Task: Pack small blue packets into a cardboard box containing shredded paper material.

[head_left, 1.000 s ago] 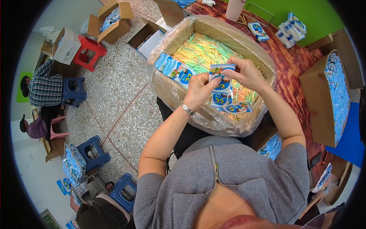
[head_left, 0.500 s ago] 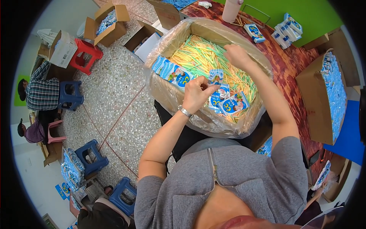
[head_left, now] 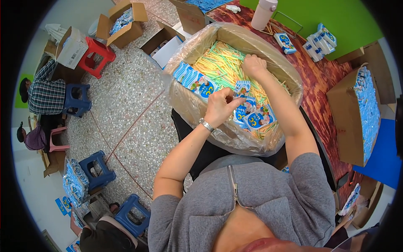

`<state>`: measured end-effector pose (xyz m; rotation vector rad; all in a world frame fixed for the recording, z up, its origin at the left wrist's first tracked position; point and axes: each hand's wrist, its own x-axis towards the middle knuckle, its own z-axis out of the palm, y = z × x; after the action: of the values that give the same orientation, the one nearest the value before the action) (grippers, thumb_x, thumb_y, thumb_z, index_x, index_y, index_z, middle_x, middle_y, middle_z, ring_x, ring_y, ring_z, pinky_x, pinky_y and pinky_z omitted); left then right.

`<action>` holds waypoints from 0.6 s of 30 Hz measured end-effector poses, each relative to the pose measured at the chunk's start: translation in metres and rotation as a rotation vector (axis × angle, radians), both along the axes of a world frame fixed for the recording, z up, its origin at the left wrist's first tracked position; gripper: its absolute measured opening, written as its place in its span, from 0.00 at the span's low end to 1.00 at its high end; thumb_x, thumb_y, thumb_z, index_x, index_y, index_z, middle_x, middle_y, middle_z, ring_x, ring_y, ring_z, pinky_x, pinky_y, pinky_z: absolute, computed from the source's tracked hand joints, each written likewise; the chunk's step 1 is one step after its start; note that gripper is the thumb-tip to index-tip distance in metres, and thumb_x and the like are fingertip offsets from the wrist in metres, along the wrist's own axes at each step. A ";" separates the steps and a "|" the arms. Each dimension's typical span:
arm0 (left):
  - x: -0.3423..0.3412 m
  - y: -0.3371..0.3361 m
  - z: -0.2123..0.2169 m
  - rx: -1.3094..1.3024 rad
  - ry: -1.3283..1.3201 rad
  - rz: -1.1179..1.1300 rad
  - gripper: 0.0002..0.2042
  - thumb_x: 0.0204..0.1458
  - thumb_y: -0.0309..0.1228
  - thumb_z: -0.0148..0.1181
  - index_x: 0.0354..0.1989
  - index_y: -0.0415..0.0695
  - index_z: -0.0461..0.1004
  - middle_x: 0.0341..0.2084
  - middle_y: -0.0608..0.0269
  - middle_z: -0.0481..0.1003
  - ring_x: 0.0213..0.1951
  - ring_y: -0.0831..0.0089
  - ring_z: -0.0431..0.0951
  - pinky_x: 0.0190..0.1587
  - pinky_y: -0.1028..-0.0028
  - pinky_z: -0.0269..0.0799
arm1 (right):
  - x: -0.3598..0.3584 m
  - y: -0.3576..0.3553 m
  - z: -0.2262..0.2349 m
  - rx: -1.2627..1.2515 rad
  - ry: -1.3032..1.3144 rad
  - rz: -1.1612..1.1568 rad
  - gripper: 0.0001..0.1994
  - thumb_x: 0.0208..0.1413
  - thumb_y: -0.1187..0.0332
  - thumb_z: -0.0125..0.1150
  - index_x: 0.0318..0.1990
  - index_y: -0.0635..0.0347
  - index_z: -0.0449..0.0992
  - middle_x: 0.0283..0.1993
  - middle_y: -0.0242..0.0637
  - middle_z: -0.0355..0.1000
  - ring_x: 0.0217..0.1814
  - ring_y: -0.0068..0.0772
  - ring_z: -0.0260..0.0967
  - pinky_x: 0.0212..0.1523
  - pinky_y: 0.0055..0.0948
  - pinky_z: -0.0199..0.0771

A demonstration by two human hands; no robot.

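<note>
A large box lined with clear plastic (head_left: 189, 46) stands in front of me, full of thin yellow, green and orange sticks (head_left: 220, 59). My left hand (head_left: 220, 108) is over its near left part, thumb and fingers pinched at the lower edge of a small blue-and-white packet (head_left: 242, 87). My right hand (head_left: 254, 66) rests on the sticks at the far right side, fingers curled down; the fingertips are hidden. Several printed packets (head_left: 254, 117) lie on the sticks close to me. A row of overlapping packets (head_left: 193, 80) lies along the left side.
A red-brown patterned table (head_left: 310, 88) carries a pink bottle (head_left: 263, 14) and several packs (head_left: 321, 42). A carton of blue packets (head_left: 352, 113) stands at the right. On the speckled floor (head_left: 130, 109) are stools (head_left: 97, 170) and open cartons (head_left: 121, 25). Other people (head_left: 46, 92) sit at left.
My right hand has shifted left across the sticks, its fingers more curled. My left hand stays by the small packet. The whole view has shifted slightly.
</note>
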<state>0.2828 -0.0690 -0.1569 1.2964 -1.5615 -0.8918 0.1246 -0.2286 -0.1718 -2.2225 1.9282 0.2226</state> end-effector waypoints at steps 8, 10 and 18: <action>0.000 0.000 -0.003 0.030 -0.010 0.002 0.20 0.43 0.35 0.73 0.17 0.39 0.65 0.12 0.66 0.66 0.18 0.80 0.62 0.21 0.76 0.61 | 0.000 -0.003 -0.016 -0.054 0.116 0.084 0.16 0.57 0.66 0.47 0.47 0.68 0.72 0.50 0.54 0.73 0.53 0.53 0.72 0.50 0.48 0.73; -0.001 -0.001 -0.001 0.040 -0.020 0.005 0.20 0.43 0.35 0.73 0.17 0.39 0.65 0.12 0.66 0.66 0.18 0.81 0.62 0.21 0.76 0.62 | -0.006 0.000 -0.016 -0.082 0.100 0.090 0.15 0.57 0.67 0.46 0.46 0.68 0.72 0.49 0.54 0.73 0.52 0.54 0.73 0.48 0.47 0.73; 0.002 -0.009 -0.004 0.076 0.120 0.077 0.18 0.43 0.38 0.72 0.19 0.38 0.70 0.14 0.61 0.71 0.20 0.78 0.67 0.23 0.74 0.65 | -0.027 0.014 0.020 -0.160 -0.044 0.130 0.10 0.58 0.69 0.49 0.41 0.67 0.71 0.44 0.54 0.75 0.44 0.49 0.76 0.44 0.46 0.75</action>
<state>0.2847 -0.0775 -0.1611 1.3220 -1.3876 -0.9703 0.0980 -0.2150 -0.1520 -2.4364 1.8397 0.0383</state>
